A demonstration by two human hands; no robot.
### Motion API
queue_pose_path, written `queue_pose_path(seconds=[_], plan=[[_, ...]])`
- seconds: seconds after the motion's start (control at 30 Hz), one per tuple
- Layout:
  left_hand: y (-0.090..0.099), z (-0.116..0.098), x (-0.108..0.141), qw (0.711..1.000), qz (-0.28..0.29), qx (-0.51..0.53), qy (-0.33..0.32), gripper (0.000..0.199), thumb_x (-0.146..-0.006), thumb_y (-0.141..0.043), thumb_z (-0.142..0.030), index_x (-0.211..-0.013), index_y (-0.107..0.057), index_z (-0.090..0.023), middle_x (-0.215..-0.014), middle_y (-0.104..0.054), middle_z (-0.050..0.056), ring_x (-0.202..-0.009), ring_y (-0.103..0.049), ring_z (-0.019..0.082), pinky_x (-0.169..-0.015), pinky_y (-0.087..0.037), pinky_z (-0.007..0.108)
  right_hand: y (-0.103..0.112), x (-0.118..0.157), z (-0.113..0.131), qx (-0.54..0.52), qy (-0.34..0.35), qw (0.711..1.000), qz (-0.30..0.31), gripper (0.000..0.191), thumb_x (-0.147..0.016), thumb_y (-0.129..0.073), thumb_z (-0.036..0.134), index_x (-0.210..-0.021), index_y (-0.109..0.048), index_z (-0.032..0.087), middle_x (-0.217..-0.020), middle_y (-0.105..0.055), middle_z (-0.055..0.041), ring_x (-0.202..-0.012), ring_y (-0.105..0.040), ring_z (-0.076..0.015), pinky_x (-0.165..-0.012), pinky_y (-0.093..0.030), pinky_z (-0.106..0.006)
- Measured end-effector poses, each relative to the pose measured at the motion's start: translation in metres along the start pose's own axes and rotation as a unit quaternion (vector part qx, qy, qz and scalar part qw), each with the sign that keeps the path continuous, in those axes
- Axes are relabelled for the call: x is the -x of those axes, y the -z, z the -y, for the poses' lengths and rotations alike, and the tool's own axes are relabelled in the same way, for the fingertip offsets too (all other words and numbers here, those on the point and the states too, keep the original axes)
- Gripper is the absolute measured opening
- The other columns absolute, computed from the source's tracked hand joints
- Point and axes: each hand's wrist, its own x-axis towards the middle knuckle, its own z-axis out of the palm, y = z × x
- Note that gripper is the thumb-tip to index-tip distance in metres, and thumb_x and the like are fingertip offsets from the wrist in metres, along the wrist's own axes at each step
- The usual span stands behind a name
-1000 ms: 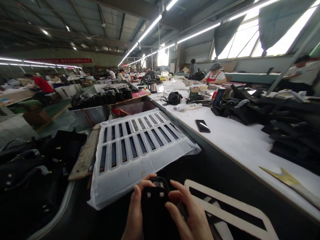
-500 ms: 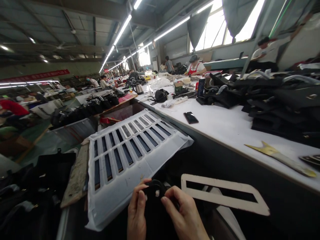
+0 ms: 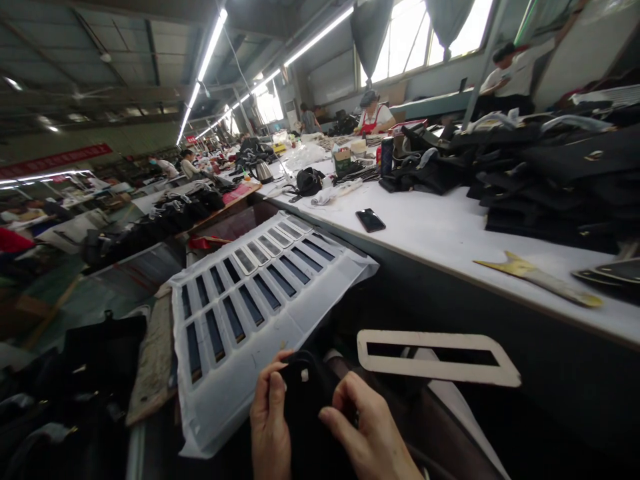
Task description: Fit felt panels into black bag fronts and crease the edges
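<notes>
A dark black piece of bag-like fabric with a rounded top edge and a small pale bit near that edge is held low in the middle of the view. My left hand grips its left edge, thumb towards me. My right hand pinches its right edge with thumb and bent forefinger. The lower part of the fabric is lost in shadow. Right of my hands lies a cream flat frame with one long slot. Beyond my left hand is a white-covered panel bearing rows of dark strips, several with pale borders.
A long white table runs along the right, with a phone, a yellowish forked piece and stacked black bags. More black bags lie at lower left beside a worn board. People work farther off.
My right hand has slid down the fabric's right edge, away from the rounded top. My left hand keeps its grip. The view has shifted slightly.
</notes>
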Motion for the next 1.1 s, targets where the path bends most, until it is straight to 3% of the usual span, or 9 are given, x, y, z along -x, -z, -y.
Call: queue_pose_path(seconds=[0.3,0.4,0.5,0.67,0.8,0.97,1.1], plan=[[0.0,-0.003,-0.001,0.999,-0.007,0.033,0.004,0.041,-0.079,-0.066,-0.062,-0.096,-0.06,-0.025,-0.124,-0.063,0.001,-0.116,-0.058,0.023,-0.092,-0.049,0.029,0.0,-0.005,0.012,-0.061,-0.08,0.995,0.024,0.016,-0.08,-0.055,0.026,-0.069,-0.043,0.022,-0.066,-0.046,0.0033,-0.064,-0.043,-0.0141,-0.059,-0.032,-0.027],[0.002,-0.002,-0.003,0.999,0.0,0.036,0.007,0.042,-0.08,-0.066,-0.061,-0.101,-0.06,-0.025,-0.123,-0.063,0.002,-0.115,-0.059,0.023,-0.09,-0.05,0.028,-0.001,-0.008,0.016,-0.091,-0.07,0.993,0.006,0.013,-0.077,-0.057,0.023,-0.076,-0.044,0.022,-0.065,-0.043,0.0058,-0.062,-0.04,-0.0132,-0.059,-0.032,-0.026],[0.0,-0.004,-0.002,1.0,-0.004,0.014,0.009,0.045,-0.082,-0.062,-0.061,-0.107,-0.061,-0.024,-0.118,-0.066,0.003,-0.11,-0.061,0.024,-0.089,-0.049,0.029,-0.002,-0.012,0.018,-0.102,-0.05,0.993,0.007,0.017,-0.078,-0.058,0.023,-0.095,-0.052,0.021,-0.066,-0.04,0.0072,-0.062,-0.04,-0.0133,-0.06,-0.033,-0.026],[-0.003,-0.012,0.002,1.0,-0.026,-0.003,0.016,0.049,-0.08,-0.062,-0.064,-0.106,-0.064,-0.022,-0.111,-0.07,0.005,-0.109,-0.063,0.027,-0.097,-0.045,0.034,-0.007,-0.014,0.019,-0.089,-0.017,0.996,0.021,0.027,-0.085,-0.056,0.027,-0.111,-0.058,0.02,-0.071,-0.049,0.0038,-0.065,-0.046,-0.0149,-0.061,-0.036,-0.027],[0.002,-0.013,0.0,1.0,-0.003,-0.023,0.008,0.051,-0.078,-0.062,-0.066,-0.103,-0.065,-0.022,-0.113,-0.069,0.006,-0.114,-0.06,0.029,-0.1,-0.045,0.036,-0.012,-0.018,0.023,-0.077,0.001,0.997,0.02,0.029,-0.089,-0.053,0.032,-0.116,-0.057,0.02,-0.074,-0.056,0.0018,-0.066,-0.05,-0.0154,-0.061,-0.038,-0.027],[0.006,-0.009,-0.003,0.999,0.019,-0.036,-0.002,0.053,-0.081,-0.058,-0.068,-0.106,-0.066,-0.022,-0.123,-0.065,0.008,-0.126,-0.052,0.031,-0.114,-0.033,0.044,-0.017,-0.03,0.024,-0.085,0.021,0.996,0.022,0.033,-0.093,-0.05,0.041,-0.116,-0.06,0.02,-0.074,-0.063,0.0004,-0.063,-0.054,-0.0153,-0.058,-0.04,-0.026],[-0.002,0.002,0.009,0.999,-0.018,0.02,-0.036,0.056,-0.084,-0.058,-0.064,-0.128,-0.06,-0.029,-0.145,-0.052,0.004,-0.142,-0.035,0.028,-0.121,-0.019,0.045,-0.016,-0.033,0.017,-0.086,0.037,0.995,0.029,0.038,-0.094,-0.051,0.048,-0.118,-0.061,0.02,-0.08,-0.067,-0.0022,-0.07,-0.06,-0.018,-0.064,-0.047,-0.027]])
